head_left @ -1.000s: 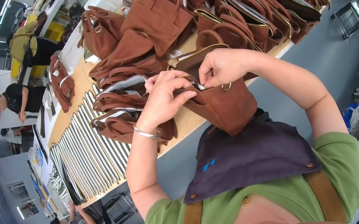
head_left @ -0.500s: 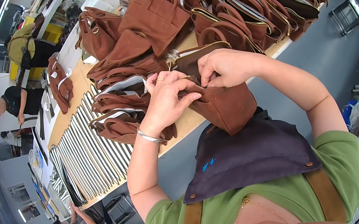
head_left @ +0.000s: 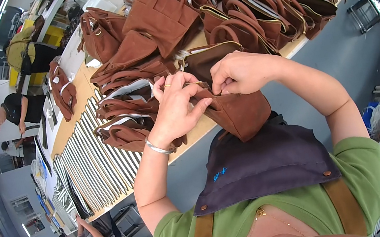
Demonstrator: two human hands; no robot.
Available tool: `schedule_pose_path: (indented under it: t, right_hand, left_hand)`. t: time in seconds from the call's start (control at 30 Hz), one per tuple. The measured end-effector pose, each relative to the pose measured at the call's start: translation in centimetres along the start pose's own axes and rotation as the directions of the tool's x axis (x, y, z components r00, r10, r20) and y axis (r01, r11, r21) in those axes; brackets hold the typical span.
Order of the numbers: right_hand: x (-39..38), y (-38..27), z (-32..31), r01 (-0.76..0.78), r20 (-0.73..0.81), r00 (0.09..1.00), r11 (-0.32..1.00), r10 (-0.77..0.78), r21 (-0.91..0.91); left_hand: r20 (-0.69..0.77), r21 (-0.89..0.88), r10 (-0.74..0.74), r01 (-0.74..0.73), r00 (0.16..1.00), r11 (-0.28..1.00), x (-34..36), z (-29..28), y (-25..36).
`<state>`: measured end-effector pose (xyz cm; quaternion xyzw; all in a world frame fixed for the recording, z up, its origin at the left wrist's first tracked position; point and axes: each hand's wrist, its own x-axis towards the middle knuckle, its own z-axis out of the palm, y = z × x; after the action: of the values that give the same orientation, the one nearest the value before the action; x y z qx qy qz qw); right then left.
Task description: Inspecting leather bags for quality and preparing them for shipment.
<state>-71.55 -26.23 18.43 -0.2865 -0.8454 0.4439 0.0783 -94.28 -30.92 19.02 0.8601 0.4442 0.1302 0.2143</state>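
Gripping from both sides, the left hand [head_left: 176, 108] and right hand [head_left: 237, 73] meet over the top opening of a small brown suede handbag [head_left: 239, 110] held at the tabletop [head_left: 202, 129] edge, above the dark apron [head_left: 267, 160]. Left fingers [head_left: 194, 113] curl around the bag's near rim; right fingers pinch the rim's top edge, pressed together. The bag's body hangs below both hands, toward the person, and each hand is equally close. Stacked brown bags [head_left: 252, 12] lie beyond.

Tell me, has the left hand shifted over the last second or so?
Yes. The left hand has slid a little to the right along the brown bag, closer to the right hand, judged against the striped board on the table.
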Motion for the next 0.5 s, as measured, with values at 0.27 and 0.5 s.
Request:
schedule_pose_path:
  t: [0.27, 0.5]
  right_hand:
    - [-0.02, 0.44, 0.48, 0.088, -0.037, 0.996, 0.994, -0.086, 0.067]
    - [-0.05, 0.58, 0.59, 0.116, -0.018, 0.993, 0.986, -0.115, 0.119]
  left_hand:
    - [-0.003, -0.011, -0.028, 0.028, 1.0, 1.0, -0.01, -0.01, 0.19]
    - [-0.014, -0.005, -0.053, 0.053, 0.999, 0.999, -0.05, 0.1, 0.24]
